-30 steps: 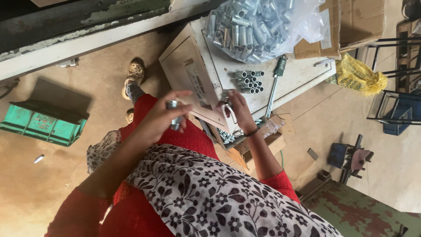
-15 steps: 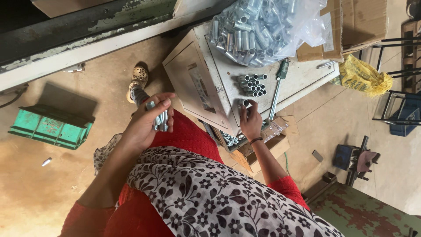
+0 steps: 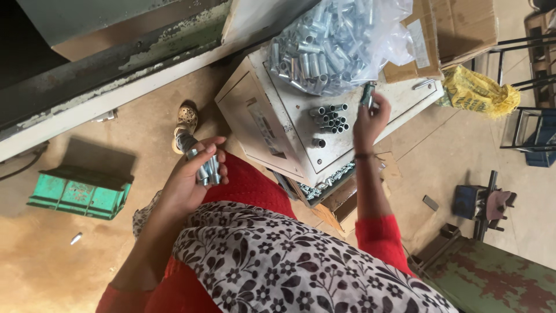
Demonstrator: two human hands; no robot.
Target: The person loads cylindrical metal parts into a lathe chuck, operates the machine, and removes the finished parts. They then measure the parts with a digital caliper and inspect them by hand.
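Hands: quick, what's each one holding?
Left hand: closed on several short silver metal tubes.
Right hand: closed on a green-handled tool.

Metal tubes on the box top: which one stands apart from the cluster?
The lone tube nearer the box's front edge. The rest stand packed together below the clear bag, beside the right hand.

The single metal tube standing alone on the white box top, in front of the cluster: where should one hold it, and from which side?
The lone metal tube seems to stand on end, open mouth up. Probably pinch its round wall near the top, coming from above on the side away from the cluster of tubes, where the white box is bare. Neither the right hand nor the left hand touches it.
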